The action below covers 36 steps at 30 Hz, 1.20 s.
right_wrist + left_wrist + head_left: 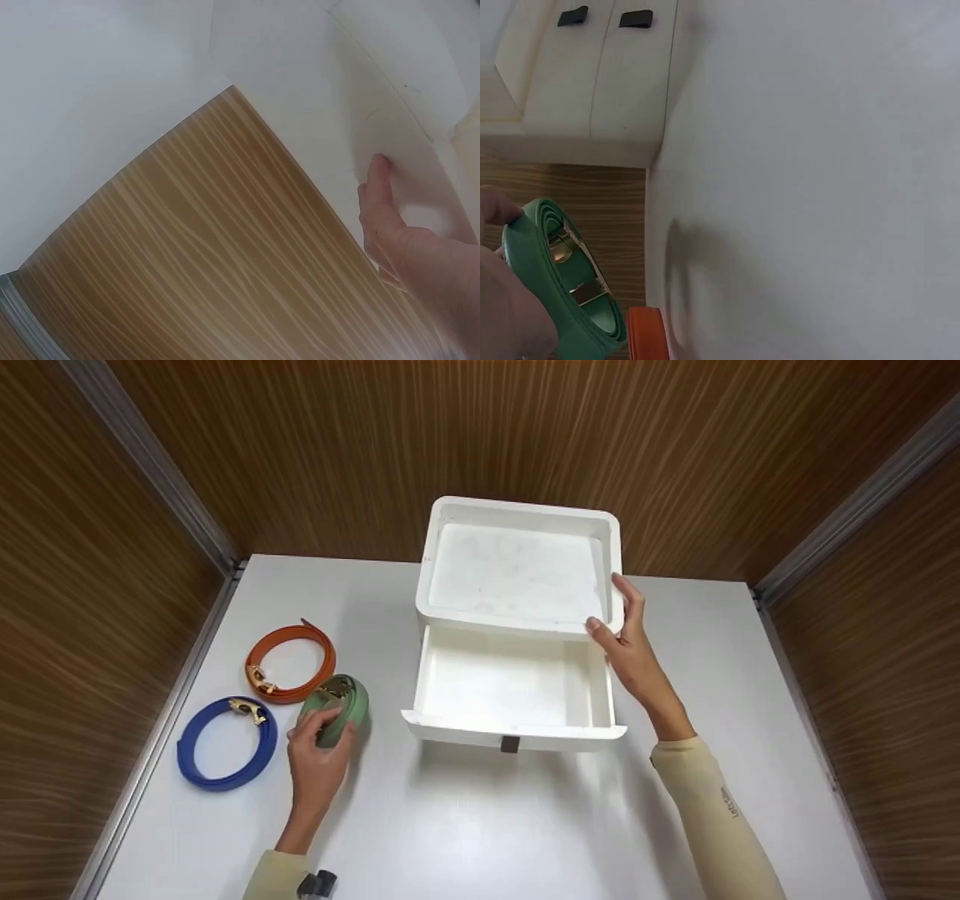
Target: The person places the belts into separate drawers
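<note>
My left hand point(319, 761) holds a coiled green belt point(352, 712) between thumb and fingers. The coil is tilted, and its metal buckle point(574, 262) shows inside the loop in the left wrist view. My right hand point(634, 652) grips the front right corner of a white drawer unit point(517, 624), thumb on the top rim and fingers along the side. In the right wrist view the fingers point(380, 180) lie against its white side wall. The upper drawer point(517, 731) is pulled out toward me, its inside bare, with a dark pull tab at the front.
A coiled orange belt point(328, 656) lies just behind the green one, and a coiled blue belt point(193, 746) lies to the left, both with gold buckles. Wood-grain panels point(525, 427) wall the white table point(480, 840) at the back and sides.
</note>
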Tool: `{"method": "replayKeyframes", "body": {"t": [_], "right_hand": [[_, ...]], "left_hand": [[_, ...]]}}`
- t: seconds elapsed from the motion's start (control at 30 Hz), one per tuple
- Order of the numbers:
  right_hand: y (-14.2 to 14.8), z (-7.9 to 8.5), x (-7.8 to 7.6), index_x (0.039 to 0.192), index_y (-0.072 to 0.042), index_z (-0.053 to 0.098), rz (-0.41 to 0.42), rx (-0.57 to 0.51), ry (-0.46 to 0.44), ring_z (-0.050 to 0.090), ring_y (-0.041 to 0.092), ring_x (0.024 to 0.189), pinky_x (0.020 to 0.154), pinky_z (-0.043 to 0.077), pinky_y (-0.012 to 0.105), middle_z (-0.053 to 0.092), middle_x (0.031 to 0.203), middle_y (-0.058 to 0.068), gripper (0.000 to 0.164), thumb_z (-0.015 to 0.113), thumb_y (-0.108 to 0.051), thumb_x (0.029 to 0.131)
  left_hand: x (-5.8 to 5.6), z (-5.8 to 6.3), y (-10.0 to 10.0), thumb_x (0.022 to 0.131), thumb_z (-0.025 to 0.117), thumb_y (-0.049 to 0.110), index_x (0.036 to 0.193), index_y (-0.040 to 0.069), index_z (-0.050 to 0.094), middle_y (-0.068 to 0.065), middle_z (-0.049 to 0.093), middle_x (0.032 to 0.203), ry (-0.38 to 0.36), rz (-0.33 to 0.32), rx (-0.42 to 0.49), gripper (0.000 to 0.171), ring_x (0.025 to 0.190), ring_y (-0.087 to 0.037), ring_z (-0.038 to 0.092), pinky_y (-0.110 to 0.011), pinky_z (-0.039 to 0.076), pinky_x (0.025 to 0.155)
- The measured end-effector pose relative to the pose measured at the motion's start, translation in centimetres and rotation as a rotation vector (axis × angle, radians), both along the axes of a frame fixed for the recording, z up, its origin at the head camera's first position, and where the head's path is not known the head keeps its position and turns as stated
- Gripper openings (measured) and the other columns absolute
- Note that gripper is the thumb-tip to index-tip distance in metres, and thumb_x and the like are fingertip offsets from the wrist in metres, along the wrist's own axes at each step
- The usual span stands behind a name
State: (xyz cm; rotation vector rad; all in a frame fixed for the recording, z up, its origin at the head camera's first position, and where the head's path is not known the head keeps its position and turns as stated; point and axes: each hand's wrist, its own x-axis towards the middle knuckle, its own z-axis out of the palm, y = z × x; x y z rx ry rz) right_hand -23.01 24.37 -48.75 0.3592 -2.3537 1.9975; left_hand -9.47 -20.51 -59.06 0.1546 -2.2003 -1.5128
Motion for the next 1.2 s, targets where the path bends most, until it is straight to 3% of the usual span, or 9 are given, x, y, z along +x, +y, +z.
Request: {"method": "replayKeyframes", "body": {"t": [0.17,0.3,0.5,0.6,0.9,1.07,1.2], "right_hand": [[-0.3,-0.3,0.1,0.171,-0.015,0.011,0.007,-0.015,-0.008,0.039,0.029,0.141,0.102,0.049,0.041,0.024,0.168,0.015,0.081,0.061,-0.014,0.108],[-0.5,-0.2,0.1,0.172,-0.016,0.012,0.013,-0.022,-0.015,0.042,0.029,0.138,0.096,0.053,0.038,0.025,0.167,0.015,0.08,0.061,-0.015,0.108],[-0.6,-0.2,0.0,0.172,-0.017,0.01,0.008,-0.008,-0.021,0.04,0.03,0.14,0.101,0.052,0.045,0.024,0.167,0.015,0.08,0.059,-0.016,0.109],[-0.5,-0.3,0.0,0.172,-0.018,0.009,0.003,0.008,-0.022,0.038,0.031,0.142,0.105,0.049,0.051,0.023,0.168,0.015,0.08,0.058,-0.018,0.11],[-0.4,-0.3,0.0,0.172,-0.016,0.009,0.004,0.024,-0.013,0.03,0.029,0.15,0.11,0.043,0.051,0.013,0.174,0.012,0.079,0.058,-0.019,0.11],[-0.4,-0.3,0.1,0.172,-0.017,0.007,0.009,0.031,-0.02,0.029,0.03,0.151,0.11,0.042,0.049,0.011,0.175,0.012,0.078,0.056,-0.018,0.112],[-0.4,-0.3,0.1,0.172,-0.018,0.008,0.001,0.019,-0.03,0.036,0.03,0.144,0.103,0.048,0.046,0.017,0.172,0.013,0.079,0.057,-0.019,0.111]], "left_hand": [[0.6,0.8,0.2,0.091,0.082,-0.011,0.117,-0.005,0.077,-0.016,0.072,0.11,0.008,-0.001,0.007,0.027,0.113,-0.02,0.059,-0.041,0.032,0.103],[1.0,1.9,0.6,0.089,0.08,-0.016,0.116,-0.009,0.077,-0.02,0.07,0.104,0.037,0.0,0.017,0.028,0.106,-0.019,0.057,-0.034,0.036,0.098],[1.9,5.9,2.1,0.087,0.077,-0.02,0.112,-0.016,0.075,-0.026,0.067,0.097,0.108,-0.037,0.007,0.026,0.099,-0.022,0.056,-0.033,0.036,0.092],[2.2,7.3,2.6,0.087,0.077,-0.02,0.112,-0.015,0.075,-0.025,0.067,0.097,0.131,-0.055,0.0,0.025,0.098,-0.02,0.056,-0.029,0.038,0.091],[2.1,6.0,2.1,0.085,0.079,-0.022,0.116,-0.011,0.076,-0.02,0.066,0.098,0.152,-0.106,0.013,0.033,0.097,-0.017,0.054,-0.017,0.048,0.086],[2.3,6.7,2.0,0.084,0.081,-0.021,0.116,-0.009,0.078,-0.019,0.066,0.099,0.211,-0.175,0.065,0.034,0.098,-0.019,0.055,-0.018,0.05,0.085],[2.2,7.8,2.2,0.085,0.08,-0.021,0.117,-0.009,0.078,-0.02,0.066,0.099,0.241,-0.21,0.09,0.035,0.099,-0.02,0.055,-0.018,0.052,0.086]]}}
